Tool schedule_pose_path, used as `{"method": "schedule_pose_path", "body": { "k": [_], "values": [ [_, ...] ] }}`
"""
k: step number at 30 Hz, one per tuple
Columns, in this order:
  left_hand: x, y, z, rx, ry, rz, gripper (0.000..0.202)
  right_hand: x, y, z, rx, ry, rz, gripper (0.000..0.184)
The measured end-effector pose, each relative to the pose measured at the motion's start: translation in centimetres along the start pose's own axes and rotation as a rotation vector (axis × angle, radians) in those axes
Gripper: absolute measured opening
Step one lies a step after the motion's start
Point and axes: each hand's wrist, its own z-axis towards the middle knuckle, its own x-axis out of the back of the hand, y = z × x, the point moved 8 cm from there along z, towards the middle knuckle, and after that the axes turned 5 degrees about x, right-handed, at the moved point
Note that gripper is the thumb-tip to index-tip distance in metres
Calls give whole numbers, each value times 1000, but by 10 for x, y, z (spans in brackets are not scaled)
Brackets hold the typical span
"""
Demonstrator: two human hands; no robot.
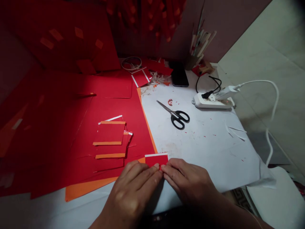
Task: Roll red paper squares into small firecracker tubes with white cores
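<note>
A small red paper piece (156,159) with a white strip along its far edge lies at the front of the table. Its near edge is under the fingers of my left hand (137,187) and my right hand (188,178). The fingertips of both hands meet there, pressed together on the paper, and they hide its near part. To the left, several red paper pieces with orange strips (109,133) lie loosely stacked on large red sheets (83,133). Black-handled scissors (175,115) rest beyond my right hand, their blades pointing away to the left.
A white power strip (213,101) with plugs and a cable sits at the right. Farther back are a black phone (179,74), a cup of pens and brushes (192,60), a tape roll (131,63) and paper scraps (159,78). Red paper strips (147,16) hang above.
</note>
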Motion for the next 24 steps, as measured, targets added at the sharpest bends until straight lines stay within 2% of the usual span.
{"method": "schedule_pose_path", "body": {
  "k": [11, 17, 20, 24],
  "values": [
    [-12, -13, -18, 24, -12, -19, 29, 8, -5, 16, 1, 25, -44, 28],
    [-8, -13, -10, 87, 3, -70, 22, 5, -3, 19, -1, -33, 17, 29],
    [-7, -11, -5, 83, -6, -65, 20, 6, -2, 21, 1, -64, 15, 25],
    [-2, -8, -1, 44, 37, 29, 24, 11, -4, 22, 57, -49, -35, 17]
  ]
}}
